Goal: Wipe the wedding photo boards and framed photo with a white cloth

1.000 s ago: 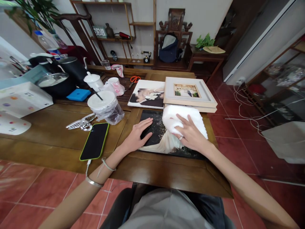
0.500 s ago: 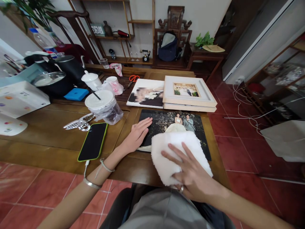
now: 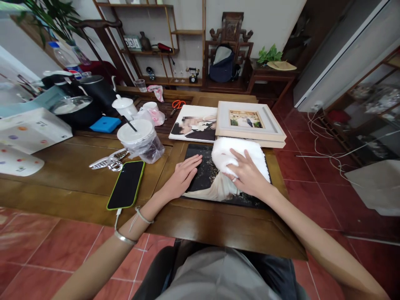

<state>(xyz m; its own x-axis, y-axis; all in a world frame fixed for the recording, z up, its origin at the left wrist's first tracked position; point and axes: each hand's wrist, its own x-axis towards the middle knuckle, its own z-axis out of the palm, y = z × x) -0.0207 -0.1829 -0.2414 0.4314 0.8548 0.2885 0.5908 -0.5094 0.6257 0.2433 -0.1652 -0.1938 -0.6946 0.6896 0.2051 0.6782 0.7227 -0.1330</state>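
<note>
A dark wedding photo panel lies flat on the wooden table. The fingers of my left hand are stretched out flat on its left edge. Under my right hand is a fluffy white cloth, pressed against the upper right of the panel. My right fingers are bent into the cloth, which bunches beneath them. The couple printed on the panel is covered by the cloth; part of the pale dress shows below it.
Behind the panel are a white picture frame and another photo print. To the left lie a phone on a cable, a claw hair clip and a lidded cup in plastic. Orange-handled scissors lie farther back.
My right hand has slid the cloth away from me, from the panel's near edge to its far right part. The lower dress is uncovered. My left hand stays on the panel.
</note>
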